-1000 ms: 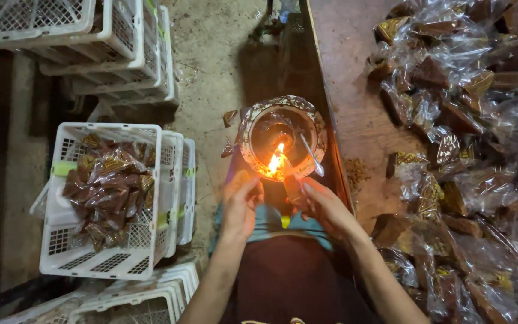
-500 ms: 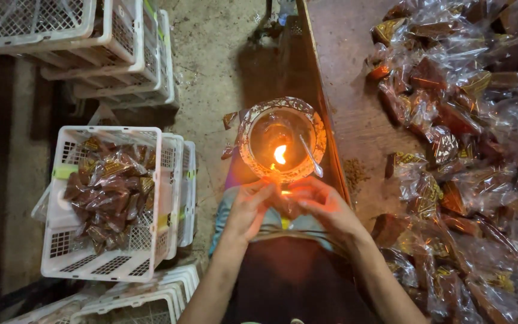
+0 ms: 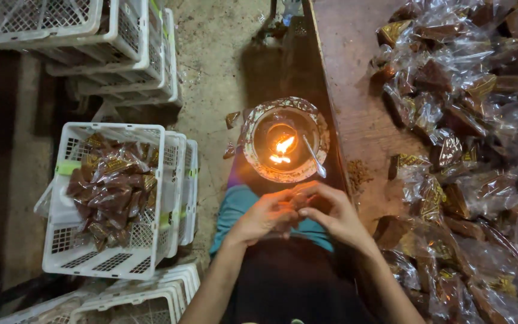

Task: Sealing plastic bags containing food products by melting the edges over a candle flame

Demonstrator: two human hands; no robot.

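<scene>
The wooden table (image 3: 355, 90) looks matt and worn, and the packets (image 3: 481, 120) heaped on it are wrapped in glossy, crinkled clear plastic. The white crate (image 3: 61, 252) is smooth moulded plastic lattice, while the floor (image 3: 223, 54) is rough, dull concrete. A shiny metal spoon (image 3: 315, 157) rests in the glazed-looking bowl (image 3: 253, 129) holding the flame.

A small clear packet (image 3: 295, 198), barely visible, sits pinched between the fingertips of both hands just below a lit oil lamp (image 3: 283, 147).
</scene>
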